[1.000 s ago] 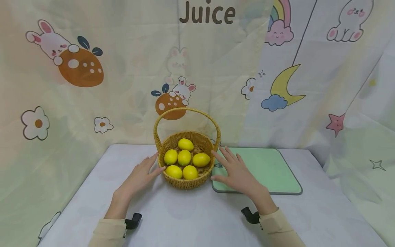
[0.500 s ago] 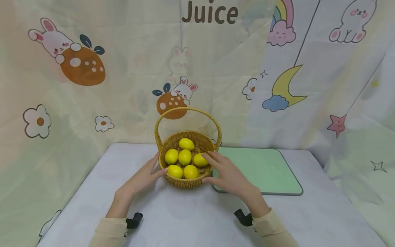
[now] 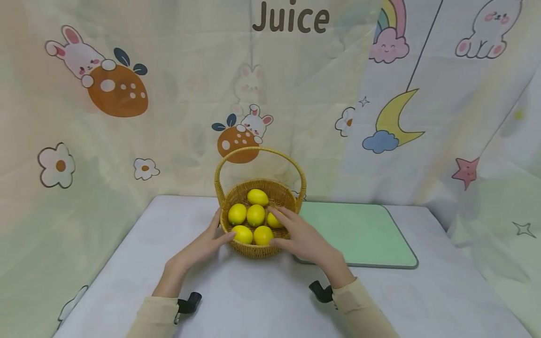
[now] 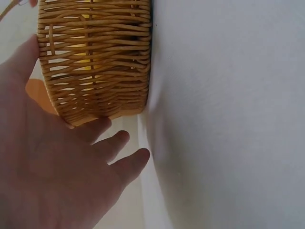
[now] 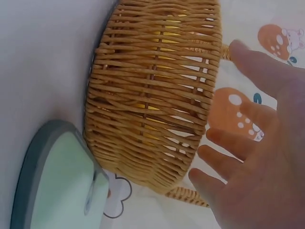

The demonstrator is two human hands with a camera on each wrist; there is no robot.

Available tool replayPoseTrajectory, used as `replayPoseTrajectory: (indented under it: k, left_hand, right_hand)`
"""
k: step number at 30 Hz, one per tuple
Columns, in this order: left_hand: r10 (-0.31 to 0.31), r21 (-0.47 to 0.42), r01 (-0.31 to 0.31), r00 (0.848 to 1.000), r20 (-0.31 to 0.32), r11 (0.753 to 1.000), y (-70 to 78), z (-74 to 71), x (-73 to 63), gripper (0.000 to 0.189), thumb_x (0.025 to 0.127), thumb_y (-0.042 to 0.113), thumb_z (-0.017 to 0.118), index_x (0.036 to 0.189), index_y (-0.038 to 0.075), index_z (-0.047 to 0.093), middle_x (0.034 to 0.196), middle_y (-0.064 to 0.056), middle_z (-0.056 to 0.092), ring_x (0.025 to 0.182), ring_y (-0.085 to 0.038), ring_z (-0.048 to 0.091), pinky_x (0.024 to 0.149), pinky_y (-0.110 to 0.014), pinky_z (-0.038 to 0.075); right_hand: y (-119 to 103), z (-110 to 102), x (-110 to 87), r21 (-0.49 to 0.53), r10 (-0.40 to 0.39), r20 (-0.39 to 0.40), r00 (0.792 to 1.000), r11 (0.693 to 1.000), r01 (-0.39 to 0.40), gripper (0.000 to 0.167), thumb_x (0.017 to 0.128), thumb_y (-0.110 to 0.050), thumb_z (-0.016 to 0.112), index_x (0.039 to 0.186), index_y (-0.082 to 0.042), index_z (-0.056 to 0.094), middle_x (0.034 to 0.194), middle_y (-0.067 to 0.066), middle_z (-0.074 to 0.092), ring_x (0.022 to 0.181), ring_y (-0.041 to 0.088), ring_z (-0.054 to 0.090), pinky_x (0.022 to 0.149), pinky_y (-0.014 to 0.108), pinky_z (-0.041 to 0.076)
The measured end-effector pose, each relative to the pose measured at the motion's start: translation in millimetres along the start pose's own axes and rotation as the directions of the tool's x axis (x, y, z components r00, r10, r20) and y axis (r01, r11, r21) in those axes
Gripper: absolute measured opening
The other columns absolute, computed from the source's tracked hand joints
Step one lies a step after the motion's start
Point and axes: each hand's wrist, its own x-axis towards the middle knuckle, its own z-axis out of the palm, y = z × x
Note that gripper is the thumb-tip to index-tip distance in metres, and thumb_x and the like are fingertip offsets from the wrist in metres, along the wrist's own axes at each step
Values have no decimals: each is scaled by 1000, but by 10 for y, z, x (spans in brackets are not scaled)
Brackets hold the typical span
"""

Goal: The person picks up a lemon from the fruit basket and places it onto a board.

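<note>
A woven wicker basket (image 3: pixel 254 252) with a tall arched handle stands on the table, and several yellow lemons (image 3: pixel 256 215) lie inside it. At its left side my left hand (image 3: pixel 203 247) rests against the wicker, thumb at the rim and fingers spread along the outer wall (image 4: pixel 95 62). My right hand (image 3: pixel 307 238) reaches over the right rim with loosely extended fingers, partly covering the rightmost lemon (image 3: pixel 274 221) in the head view. From the right wrist view, its fingers (image 5: pixel 228 143) are beside the basket's rim, apart from the wall.
A green cutting board (image 3: pixel 359 234) with a grey edge lies to the right of the basket, close to its base. Behind the white-covered table (image 3: pixel 253 300) hangs a printed cloth backdrop (image 3: pixel 181 117) with cartoon figures. Black wrist-camera mounts (image 3: pixel 190 303) stick out near both sleeves.
My right hand has moved left, from beside the basket to over its right rim and the rightmost lemon. The left hand stays at the left side. The basket and lemons keep their places.
</note>
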Motion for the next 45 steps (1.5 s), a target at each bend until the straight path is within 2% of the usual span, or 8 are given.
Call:
replayPoseTrajectory:
  k: [7, 12, 21, 29, 36, 45]
  left_hand:
    - [41, -33, -41, 999, -22, 999, 19, 28, 20, 97, 93, 64, 53, 154, 42, -19, 168, -1, -9, 156, -33, 5, 121, -66, 10]
    - [62, -70, -63, 998, -28, 996, 18, 39, 25, 95, 96, 59, 54, 154, 41, -19, 168, 0, -13, 156, -32, 1, 120, -67, 7]
    - [55, -134, -59, 998, -38, 989, 31, 67, 34, 96, 97, 52, 56, 156, 37, -19, 167, 1, -15, 156, -30, -1, 123, -60, 5]
    - [39, -167, -43, 999, -26, 985, 27, 80, 37, 94, 97, 51, 55, 155, 41, -19, 167, 3, -16, 156, -28, -6, 122, -63, 4]
    - [44, -184, -48, 999, -25, 982, 24, 86, 29, 92, 97, 50, 55, 154, 44, -17, 167, 7, -16, 156, -26, -11, 121, -65, 4]
    - [34, -194, -39, 999, -29, 980, 24, 88, 24, 92, 97, 51, 54, 154, 43, -17, 167, 7, -16, 156, -25, -11, 122, -64, 5]
  right_hand:
    - [44, 57, 144, 31, 8, 8, 1000, 999, -8, 75, 94, -33, 67, 158, -31, 26, 163, 6, 30, 147, 32, 35, 114, 58, 38]
    - [46, 83, 243, 39, 24, -17, 1000, 999, -23, 68, 96, -24, 62, 157, -27, 32, 161, 7, 33, 144, 30, 39, 113, 55, 41]
    - [15, 170, 406, -48, 44, -10, 999, 998, -44, 60, 96, -18, 58, 153, -21, 40, 159, 12, 36, 142, 34, 42, 111, 55, 43]
    - [-19, 209, 482, -102, 83, -2, 997, 991, -83, 54, 91, -2, 54, 144, -10, 52, 154, 19, 42, 143, 36, 41, 116, 52, 38]
    - [21, 265, 560, -163, 80, -39, 996, 983, -85, 50, 87, 7, 57, 136, -7, 61, 141, 15, 56, 130, 34, 54, 110, 47, 46]
    - [41, 288, 632, -211, 81, -44, 996, 974, -88, 49, 86, 10, 57, 130, -9, 66, 131, 13, 63, 118, 33, 59, 104, 46, 50]
